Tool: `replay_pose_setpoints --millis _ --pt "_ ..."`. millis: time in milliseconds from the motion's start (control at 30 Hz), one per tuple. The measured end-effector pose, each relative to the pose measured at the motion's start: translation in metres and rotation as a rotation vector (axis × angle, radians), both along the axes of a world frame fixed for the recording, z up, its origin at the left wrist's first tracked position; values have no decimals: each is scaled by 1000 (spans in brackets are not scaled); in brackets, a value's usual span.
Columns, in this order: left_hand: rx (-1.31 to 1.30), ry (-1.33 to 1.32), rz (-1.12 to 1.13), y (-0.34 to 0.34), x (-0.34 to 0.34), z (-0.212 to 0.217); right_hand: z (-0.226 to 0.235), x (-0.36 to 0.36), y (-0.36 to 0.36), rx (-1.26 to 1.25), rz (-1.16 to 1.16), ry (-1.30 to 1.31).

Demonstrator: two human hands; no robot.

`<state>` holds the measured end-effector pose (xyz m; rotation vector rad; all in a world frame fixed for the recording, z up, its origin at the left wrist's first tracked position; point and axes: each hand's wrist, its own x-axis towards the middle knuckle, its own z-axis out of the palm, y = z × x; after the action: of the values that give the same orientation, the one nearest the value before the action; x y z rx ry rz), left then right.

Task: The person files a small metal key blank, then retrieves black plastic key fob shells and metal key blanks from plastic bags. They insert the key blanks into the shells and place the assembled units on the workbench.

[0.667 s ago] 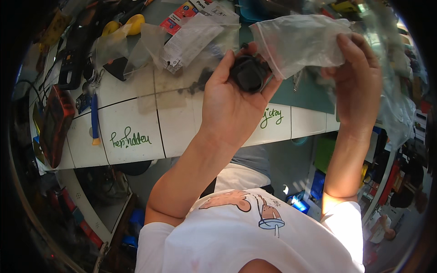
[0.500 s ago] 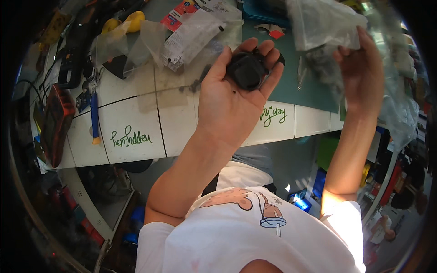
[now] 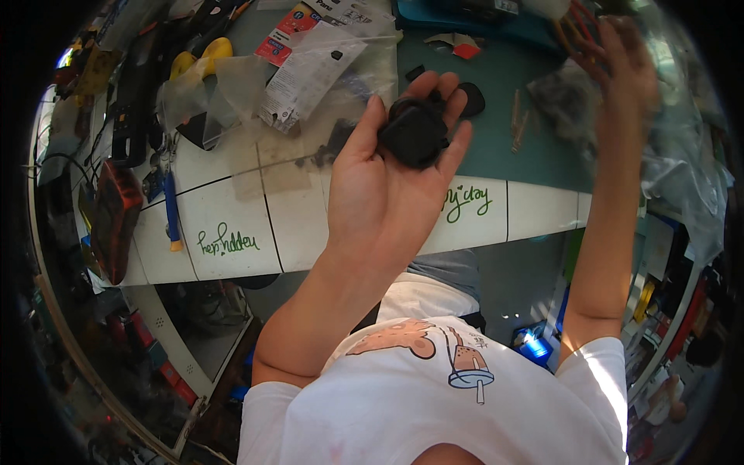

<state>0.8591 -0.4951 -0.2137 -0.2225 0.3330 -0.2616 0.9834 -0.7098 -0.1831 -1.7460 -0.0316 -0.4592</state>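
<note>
Worn on the head, looking straight down from close above. Left hand [image 3: 391, 182] cupping a small round black plastic part [image 3: 415, 132] mid-picture, white-edged green worktable [image 3: 496, 85] just past that grip. One view only.

The person wears a white short-sleeved T-shirt [image 3: 434, 403] with a cartoon print [image 3: 422, 353] on the chest, at about six o'clock: an orange-brown shape and a small cup-like figure on a stem. Both forearms are bare, without watch or rings visible.
</note>
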Motion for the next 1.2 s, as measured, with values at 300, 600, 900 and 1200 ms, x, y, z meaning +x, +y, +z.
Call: replay_pose_setpoints --millis 300,600,900,1200 --pt "438 -41 38 19 -3 -14 -24 -110 106 -249 493 118" --pt "662 -60 53 14 -7 -7 -36 -126 124 -53 380 292" --pt "799 -92 -7 -9 4 -7 -36 -136 81 101 294 321" --pt "2397 -888 40 -11 22 -20 -30 -142 48 185 176 495"
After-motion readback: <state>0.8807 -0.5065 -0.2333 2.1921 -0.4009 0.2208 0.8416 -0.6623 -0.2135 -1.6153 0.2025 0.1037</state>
